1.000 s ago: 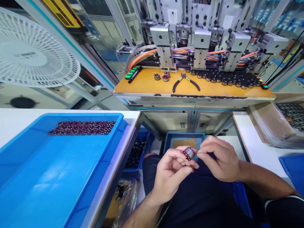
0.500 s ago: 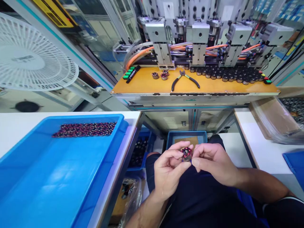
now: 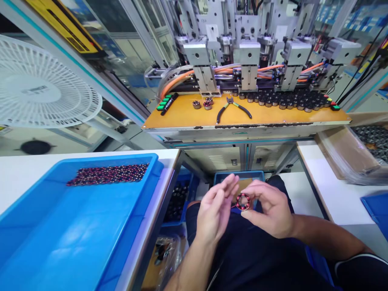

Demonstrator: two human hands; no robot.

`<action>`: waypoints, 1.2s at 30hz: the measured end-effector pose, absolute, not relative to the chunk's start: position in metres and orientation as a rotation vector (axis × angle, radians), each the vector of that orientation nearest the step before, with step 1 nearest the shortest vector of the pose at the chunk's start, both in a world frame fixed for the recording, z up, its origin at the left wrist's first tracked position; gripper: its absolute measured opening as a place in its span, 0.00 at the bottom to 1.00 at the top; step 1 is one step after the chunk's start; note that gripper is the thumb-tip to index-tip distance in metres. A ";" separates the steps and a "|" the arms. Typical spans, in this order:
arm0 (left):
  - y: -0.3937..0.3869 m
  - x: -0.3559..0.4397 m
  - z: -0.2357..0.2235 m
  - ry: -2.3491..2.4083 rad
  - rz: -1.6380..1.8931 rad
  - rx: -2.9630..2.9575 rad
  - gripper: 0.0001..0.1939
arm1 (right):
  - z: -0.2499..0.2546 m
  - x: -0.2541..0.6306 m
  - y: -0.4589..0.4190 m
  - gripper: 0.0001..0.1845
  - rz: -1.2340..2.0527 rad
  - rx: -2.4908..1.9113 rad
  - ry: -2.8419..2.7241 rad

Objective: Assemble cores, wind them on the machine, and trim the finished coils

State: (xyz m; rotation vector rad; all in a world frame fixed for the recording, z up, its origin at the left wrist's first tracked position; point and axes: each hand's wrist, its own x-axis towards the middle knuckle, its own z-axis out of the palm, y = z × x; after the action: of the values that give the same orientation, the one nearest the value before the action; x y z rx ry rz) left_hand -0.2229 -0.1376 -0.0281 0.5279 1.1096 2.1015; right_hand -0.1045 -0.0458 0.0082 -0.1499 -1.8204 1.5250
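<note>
A small motor stator [image 3: 243, 201], a round ring with dark and red copper windings around its inside, is pinched between the thumb and fingers of my right hand [image 3: 268, 208]. Its open face is turned toward me. A short thin wire sticks out from its left side. Just left of the stator, my left hand [image 3: 215, 208] is raised with its fingers stretched out, apart from the ring and holding nothing I can see. Both hands are above my lap.
A blue tray [image 3: 91, 242] with rows of stators [image 3: 109, 174] stands at left. On the orange machine table [image 3: 182, 117] lie cutting pliers [image 3: 233, 108], three stators [image 3: 207, 105], a black marker [image 3: 169, 104] and many dark cylindrical parts [image 3: 291, 100]. A white fan [image 3: 42, 89] stands far left.
The stator has passed from my left hand's fingers into my right hand and turned to face me. My left fingers have let go and straightened. The view has tilted slightly up.
</note>
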 end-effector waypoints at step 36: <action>-0.166 -0.219 0.014 1.861 1.784 1.622 0.14 | 0.042 -0.055 0.010 0.08 0.842 -0.193 -2.162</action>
State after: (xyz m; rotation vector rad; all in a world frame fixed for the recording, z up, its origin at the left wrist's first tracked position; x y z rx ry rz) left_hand -0.2195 -0.1665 0.0145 1.6217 1.8608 1.7837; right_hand -0.0552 0.0096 0.0420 -0.1932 -2.1624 0.8420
